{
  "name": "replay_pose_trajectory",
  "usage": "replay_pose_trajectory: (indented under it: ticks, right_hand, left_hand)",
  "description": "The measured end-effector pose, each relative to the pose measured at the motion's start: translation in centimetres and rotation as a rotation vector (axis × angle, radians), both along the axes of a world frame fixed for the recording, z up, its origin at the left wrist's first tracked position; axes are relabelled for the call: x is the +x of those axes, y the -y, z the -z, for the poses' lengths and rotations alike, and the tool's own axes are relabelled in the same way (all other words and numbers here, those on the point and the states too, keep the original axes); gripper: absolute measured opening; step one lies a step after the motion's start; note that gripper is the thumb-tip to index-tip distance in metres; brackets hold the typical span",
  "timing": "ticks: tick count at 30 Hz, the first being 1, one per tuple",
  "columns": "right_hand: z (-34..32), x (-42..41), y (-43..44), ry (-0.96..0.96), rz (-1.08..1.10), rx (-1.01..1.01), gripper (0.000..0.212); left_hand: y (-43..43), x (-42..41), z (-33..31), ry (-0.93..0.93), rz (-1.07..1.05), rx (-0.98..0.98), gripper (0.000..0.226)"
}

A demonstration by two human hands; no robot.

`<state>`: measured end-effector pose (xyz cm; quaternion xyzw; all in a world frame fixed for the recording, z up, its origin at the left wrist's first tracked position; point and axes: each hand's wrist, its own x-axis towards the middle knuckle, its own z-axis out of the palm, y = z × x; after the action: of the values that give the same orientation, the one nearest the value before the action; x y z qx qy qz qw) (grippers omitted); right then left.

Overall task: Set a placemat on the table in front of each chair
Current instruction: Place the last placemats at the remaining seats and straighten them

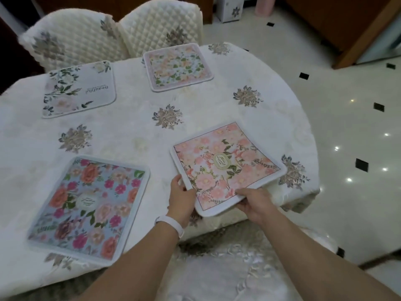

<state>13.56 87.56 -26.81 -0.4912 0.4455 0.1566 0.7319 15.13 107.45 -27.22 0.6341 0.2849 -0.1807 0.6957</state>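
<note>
**A:** Where is the mat we are setting down?

**B:** The pink floral fabric placemat (225, 168), white-bordered, lies on the near right part of the cream-clothed counter (130, 131). It is straight ahead of us and a little to the right. Our left grip (182, 198), with a white band at the wrist, holds its near left edge. Our right grip (253, 205) holds its near right edge.

**A:** Which way is it turned?

**B:** Cornerwise. One corner points back at us between the two grips and overhangs the counter's near edge. The opposite corner points to the far side. Both grips are equally near, so we judge the coming move to be a small twist to square it with that edge, above the cream embroidered chair seat (227, 268) below us.

**A:** How does it look?

**B:** Soft, nearly square, with rounded corners and a gold oval label at its middle.

**A:** And the other places?

**B:** A blue floral placemat (91, 205) lies to its left, apart from it. A white leaf-print placemat (79, 89) and a pale pink-and-green placemat (178, 67) lie before the two quilted cream chairs (71, 42) on the far side.
</note>
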Motion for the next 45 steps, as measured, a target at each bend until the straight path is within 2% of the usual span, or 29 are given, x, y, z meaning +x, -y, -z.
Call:
replay_pose_trajectory:
  ticks: [5,8,10,15,18,21,23,25,28,32,38,45]
  right_hand:
    - [1.4,-0.1,1.6,-0.032,0.135,0.017,0.029]
    - [0.9,0.5,4.2,-0.024,0.212,-0.106,0.027]
    - [0.4,0.7,6.0,0.000,0.178,-0.228,0.024]
    - [0.5,0.4,8.2,-0.029,-0.337,-0.566,0.021]
    - [0.7,0.1,8.6,-0.043,-0.619,-0.699,0.015]
    - [0.8,0.0,9.5,0.010,-0.932,-0.994,0.034]
    - [1.0,-0.2,10.4,0.117,-1.087,-1.216,0.060]
    - [1.1,-0.2,11.3,0.220,-1.231,-1.331,0.080]
    - [1.2,-0.1,12.4,0.267,-1.385,-1.298,0.090]
    - [1.5,-0.3,12.9,0.304,-1.509,-1.320,0.090]
    - [1.8,-0.7,13.1,0.313,-1.471,-1.326,0.087]
    - [2.5,-0.8,13.4,0.373,-1.407,-1.284,0.080]
  left_hand:
    - [-0.3,-0.1,1.5,-0.002,-0.013,0.095,0.066]
    - [-0.9,0.0,1.9,-0.007,-0.016,0.093,0.066]
    - [-1.2,-0.3,2.0,-0.003,-0.007,0.096,0.066]
    - [-1.5,-1.2,2.2,0.021,-0.013,0.179,0.062]
    - [-1.4,-1.9,1.5,0.080,0.072,0.306,0.057]
    - [-1.7,-2.6,1.5,0.171,0.197,0.441,0.049]
    - [-2.4,-3.1,1.4,0.214,0.343,0.633,0.045]
    - [-3.4,-3.8,2.5,0.218,0.605,0.897,0.076]
    - [-3.8,-5.4,2.9,0.242,0.817,1.054,0.107]
    - [-3.9,-6.0,3.3,0.277,0.885,1.115,0.119]
    - [-3.4,-6.2,3.5,0.315,0.873,1.191,0.115]
    - [-3.3,-6.3,3.5,0.309,0.883,1.192,0.111]
